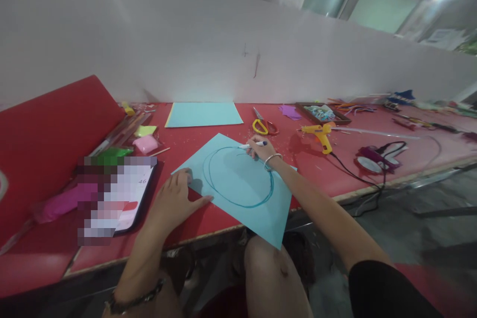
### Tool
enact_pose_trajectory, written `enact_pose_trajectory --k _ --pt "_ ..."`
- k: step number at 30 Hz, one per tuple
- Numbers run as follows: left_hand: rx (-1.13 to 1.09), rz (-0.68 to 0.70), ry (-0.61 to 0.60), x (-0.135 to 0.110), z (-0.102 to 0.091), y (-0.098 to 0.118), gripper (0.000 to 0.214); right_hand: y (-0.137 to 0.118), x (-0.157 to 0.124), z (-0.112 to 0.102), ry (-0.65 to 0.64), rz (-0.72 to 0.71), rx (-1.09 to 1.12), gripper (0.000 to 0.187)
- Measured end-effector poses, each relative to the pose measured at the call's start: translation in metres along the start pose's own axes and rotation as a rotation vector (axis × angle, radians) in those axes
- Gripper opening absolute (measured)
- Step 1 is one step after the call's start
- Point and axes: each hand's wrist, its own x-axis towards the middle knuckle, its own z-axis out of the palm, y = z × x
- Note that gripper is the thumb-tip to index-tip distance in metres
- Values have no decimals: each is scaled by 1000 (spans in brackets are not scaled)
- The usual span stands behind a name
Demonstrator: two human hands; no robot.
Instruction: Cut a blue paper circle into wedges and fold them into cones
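A light blue sheet of paper (238, 179) lies turned at an angle on the red table, its near corner sticking out past the table edge. On it is a large circle in darker teal, traced more than once. My right hand (261, 148) grips a white marker (250, 145) with a dark end, its tip by the circle's upper edge. A bangle circles that wrist. My left hand (179, 194) rests at the sheet's left corner, thumb and fingers spread apart, the thumb on the paper's edge.
Behind are another blue sheet (204, 114), scissors (264, 124) and a tray (324, 113) of small pieces. A yellow glue gun (319, 135) with a cord lies right. Left are a phone (126, 198), a pink packet (146, 144) and a red board (55, 134).
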Motion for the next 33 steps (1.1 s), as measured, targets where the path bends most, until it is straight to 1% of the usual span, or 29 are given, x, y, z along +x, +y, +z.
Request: enact_pose_trajectory --k 9,17,27,33 --pt "42 -15 -10 1 0 0 73 6 -12 -23 33 32 0 19" --pt "46 0 7 0 1 -2 74 2 -29 -37 52 44 -16 23" --pt "38 31 32 2 2 -4 68 10 -44 -56 77 82 -5 18" --pt "42 35 38 3 2 -4 66 11 -60 -72 71 104 7 21"
